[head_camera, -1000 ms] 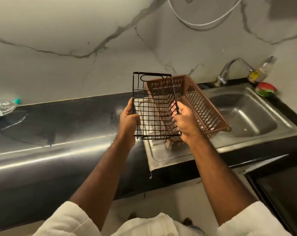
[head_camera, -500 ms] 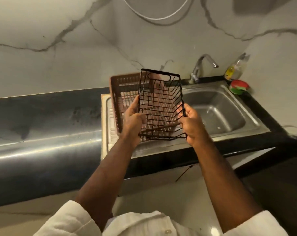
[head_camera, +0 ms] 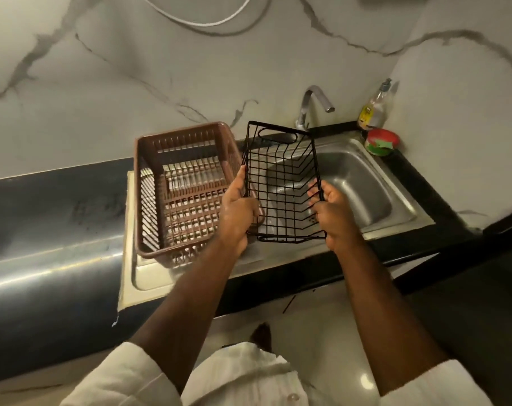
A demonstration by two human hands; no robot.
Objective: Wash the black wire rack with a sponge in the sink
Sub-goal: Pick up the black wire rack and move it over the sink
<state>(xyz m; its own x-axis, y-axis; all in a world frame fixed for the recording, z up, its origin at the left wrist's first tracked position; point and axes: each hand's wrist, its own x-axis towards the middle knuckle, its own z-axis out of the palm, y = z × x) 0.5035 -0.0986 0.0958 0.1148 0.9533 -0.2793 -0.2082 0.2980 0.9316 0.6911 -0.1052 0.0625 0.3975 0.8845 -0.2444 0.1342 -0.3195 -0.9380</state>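
- The left hand's fingers curl round the left side rail of the black wire rack, thumb lying up along the wire. The right hand grips the right rail the same way, its fingertips hooked through the grid.
- The rack hangs in the air between both hands, tilted with its handle end up and away, over the near-left part of the steel sink. It is not resting on anything.
- Judged step: bringing the rack to the basin, with no washing begun. To do it well, lower the rack level into the bowl under the faucet before freeing a hand.
- The near-left corner hangs close to the brown plastic dish drainer on the draining board, so it should be swung right to avoid snagging.
- The right hand is nearer the red tub with a green pad and the soap bottle at the far-right corner. The left hand should take the rack's weight first.
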